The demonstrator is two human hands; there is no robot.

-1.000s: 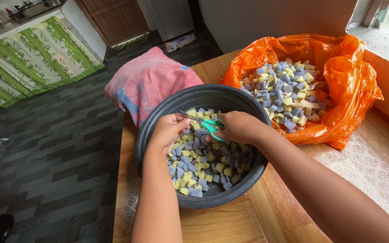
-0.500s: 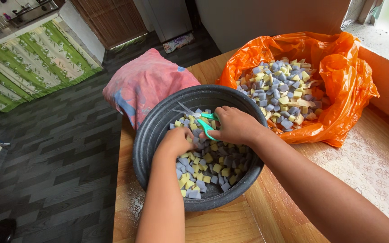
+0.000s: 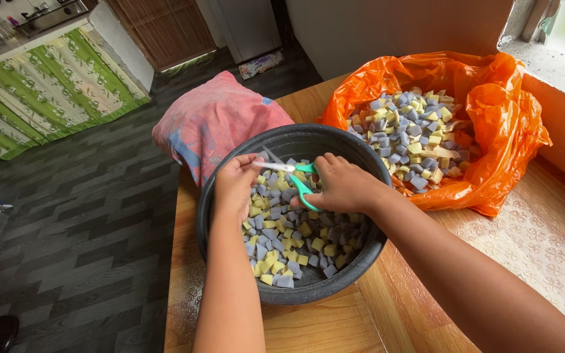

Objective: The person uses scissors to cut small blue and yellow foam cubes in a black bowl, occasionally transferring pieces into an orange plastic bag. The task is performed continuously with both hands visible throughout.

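Centre frame: the right hand (image 3: 344,185) grips green-handled metal scissors (image 3: 293,175), fingers through the loops, blades pointing left over the round dark metal basin (image 3: 230,176) of small purple and yellow foam cubes (image 3: 295,238). The left hand (image 3: 235,183) pinches something at the blade tips; I cannot tell what. An orange plastic bag (image 3: 498,124) of more cubes sits upper right.

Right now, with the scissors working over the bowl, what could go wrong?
The scissors in the right hand have their blades right at the left hand, whose fingers could get nicked. The dark bowl sits near the wooden table edge, so a push might tip it. Loose sponge pieces may scatter.
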